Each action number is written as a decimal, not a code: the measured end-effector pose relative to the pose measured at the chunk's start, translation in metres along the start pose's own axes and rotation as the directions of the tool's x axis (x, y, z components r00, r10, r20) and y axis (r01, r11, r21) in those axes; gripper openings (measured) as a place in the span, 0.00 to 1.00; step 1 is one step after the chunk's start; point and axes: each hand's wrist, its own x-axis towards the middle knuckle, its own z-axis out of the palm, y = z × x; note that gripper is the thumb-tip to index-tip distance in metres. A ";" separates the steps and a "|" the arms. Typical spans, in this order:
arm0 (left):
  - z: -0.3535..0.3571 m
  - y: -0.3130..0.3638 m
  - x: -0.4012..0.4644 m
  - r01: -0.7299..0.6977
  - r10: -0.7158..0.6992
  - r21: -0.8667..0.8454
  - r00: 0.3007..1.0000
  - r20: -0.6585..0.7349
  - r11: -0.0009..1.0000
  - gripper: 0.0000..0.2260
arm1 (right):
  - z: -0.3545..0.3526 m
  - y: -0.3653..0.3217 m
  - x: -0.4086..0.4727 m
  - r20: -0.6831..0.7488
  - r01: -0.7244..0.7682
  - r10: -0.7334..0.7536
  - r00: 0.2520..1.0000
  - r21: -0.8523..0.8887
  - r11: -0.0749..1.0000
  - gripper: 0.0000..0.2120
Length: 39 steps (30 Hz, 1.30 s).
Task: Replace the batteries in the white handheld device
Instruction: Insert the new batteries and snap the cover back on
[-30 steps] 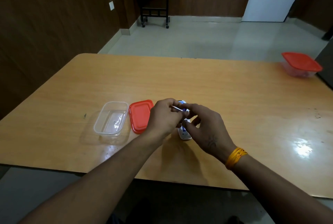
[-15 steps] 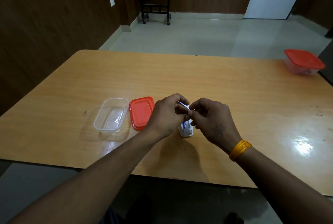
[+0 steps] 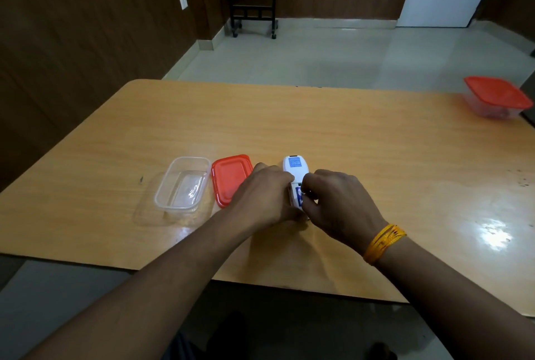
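The white handheld device [image 3: 296, 170] lies back-up on the wooden table [image 3: 347, 139], a blue label at its far end. Its near half is open and a blue-and-white battery [image 3: 300, 197] shows in the compartment between my hands. My left hand [image 3: 265, 197] grips the device's left side. My right hand [image 3: 335, 200] has its fingertips pinched on the battery from the right. The device's near end is hidden under my hands.
A clear plastic tub [image 3: 183, 184] stands open left of the device, its red lid [image 3: 230, 178] lying beside it. Another red-lidded tub [image 3: 496, 100] sits at the table's far right corner. The near table edge runs under my forearms.
Both hands have dropped from just above the device onto it. The battery held between the fingertips now sits down in the compartment, and the device's far end has come into view.
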 end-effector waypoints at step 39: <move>0.006 0.001 0.021 0.128 -0.126 0.041 0.991 -0.043 0.991 0.27 | -0.009 0.032 -0.003 0.020 -0.417 0.440 0.898 0.360 0.835 0.03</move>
